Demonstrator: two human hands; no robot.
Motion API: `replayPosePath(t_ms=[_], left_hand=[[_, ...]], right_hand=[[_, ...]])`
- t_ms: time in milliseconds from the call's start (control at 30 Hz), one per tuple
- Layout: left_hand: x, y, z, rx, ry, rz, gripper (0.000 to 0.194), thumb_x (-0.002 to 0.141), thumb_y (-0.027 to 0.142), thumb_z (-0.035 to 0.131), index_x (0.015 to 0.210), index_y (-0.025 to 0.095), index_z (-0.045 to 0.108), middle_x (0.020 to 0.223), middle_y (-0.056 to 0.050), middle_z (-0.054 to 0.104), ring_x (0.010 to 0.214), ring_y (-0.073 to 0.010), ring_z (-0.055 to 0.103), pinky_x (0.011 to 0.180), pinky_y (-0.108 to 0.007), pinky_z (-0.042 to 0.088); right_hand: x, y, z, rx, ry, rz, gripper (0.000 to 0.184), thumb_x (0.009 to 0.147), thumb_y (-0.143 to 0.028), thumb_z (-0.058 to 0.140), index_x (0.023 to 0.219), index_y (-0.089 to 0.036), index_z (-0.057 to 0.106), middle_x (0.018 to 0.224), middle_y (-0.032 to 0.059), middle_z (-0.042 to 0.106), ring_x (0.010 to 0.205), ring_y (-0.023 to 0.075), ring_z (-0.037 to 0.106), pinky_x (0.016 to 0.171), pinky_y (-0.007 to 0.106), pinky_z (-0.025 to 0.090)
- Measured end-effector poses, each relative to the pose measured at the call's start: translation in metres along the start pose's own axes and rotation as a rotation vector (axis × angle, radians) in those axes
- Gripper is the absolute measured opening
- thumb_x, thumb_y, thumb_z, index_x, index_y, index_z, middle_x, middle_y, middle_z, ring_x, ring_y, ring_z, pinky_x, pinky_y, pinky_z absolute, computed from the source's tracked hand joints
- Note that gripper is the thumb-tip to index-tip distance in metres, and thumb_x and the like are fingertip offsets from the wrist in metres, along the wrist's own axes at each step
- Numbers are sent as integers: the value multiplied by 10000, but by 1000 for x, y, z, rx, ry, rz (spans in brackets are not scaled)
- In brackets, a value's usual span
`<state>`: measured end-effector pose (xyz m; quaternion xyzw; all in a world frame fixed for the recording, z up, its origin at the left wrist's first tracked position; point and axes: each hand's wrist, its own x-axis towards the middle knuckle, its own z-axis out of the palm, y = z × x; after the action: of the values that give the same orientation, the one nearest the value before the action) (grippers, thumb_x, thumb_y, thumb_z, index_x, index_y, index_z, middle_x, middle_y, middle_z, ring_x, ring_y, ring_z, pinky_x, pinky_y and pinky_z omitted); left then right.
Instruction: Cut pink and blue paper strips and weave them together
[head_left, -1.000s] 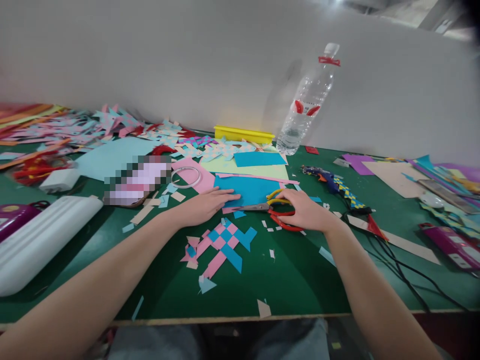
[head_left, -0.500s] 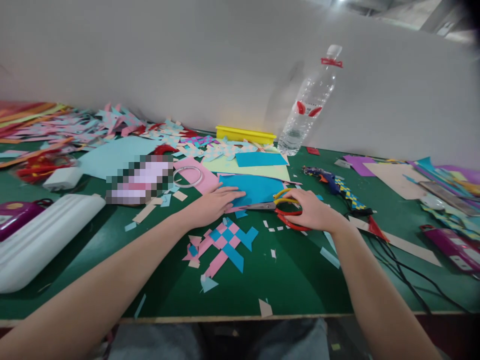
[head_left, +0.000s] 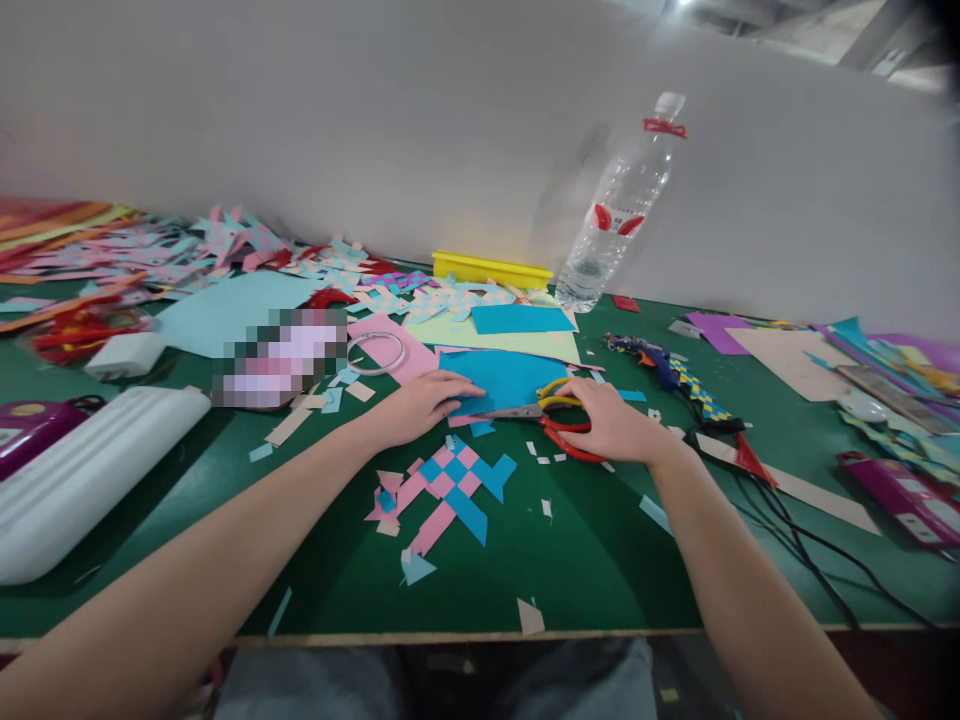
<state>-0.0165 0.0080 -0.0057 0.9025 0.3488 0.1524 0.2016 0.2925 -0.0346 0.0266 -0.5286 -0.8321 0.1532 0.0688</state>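
Note:
My right hand (head_left: 616,420) grips scissors (head_left: 566,415) with yellow and red handles. Their blades point left along the near edge of a blue paper sheet (head_left: 514,380). On that sheet's left end rests my left hand (head_left: 420,405), its fingers stretched out flat. Some pink paper shows along the blue sheet's edge. Just below the hands lies a woven pink and blue paper fish (head_left: 454,475), with small paper scraps (head_left: 547,508) around it.
A tilted water bottle (head_left: 619,215) leans on the grey partition beside a yellow tray (head_left: 491,270). A partly blurred phone (head_left: 289,360), a silver ring (head_left: 375,353) and a white elongated case (head_left: 97,480) lie left. Dark cords (head_left: 802,545) and a purple device (head_left: 900,500) are at right.
My right hand and the scissors have shifted slightly left along the blue sheet. My left fingers have curled back a little, staying on the paper.

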Motion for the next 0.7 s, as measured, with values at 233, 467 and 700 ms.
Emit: replayPosePath(t_ms=[233,467,700], left_hand=[[1,1,-1,12,-21,-26,385,983,289,325,1311,302,525,1375,2,513,1260,-192,457,1058,-356,363],[3,-2,0,-14,-29,-6,387,985,307,313,1309,302,525,1369,4,520,1258,-192,459,1066,-367,357],[2,0,-1,-7,-23,-7,386,984,307,316,1309,295,526,1366,9,525,1252,-188,462,1068,-360,356]], right_hand=[[-2,-4,-2,37,-40,-16,477,810,-598,519,1157,-271,510,1258,85,548,1154,300,501,950,482,377],[0,-6,2,2,-11,-21,457,800,-583,530,1103,-241,511,1216,100,558,1074,296,532,908,475,399],[3,-11,5,-27,8,-16,434,797,-577,527,1050,-224,523,1188,104,570,1025,292,544,852,450,420]])
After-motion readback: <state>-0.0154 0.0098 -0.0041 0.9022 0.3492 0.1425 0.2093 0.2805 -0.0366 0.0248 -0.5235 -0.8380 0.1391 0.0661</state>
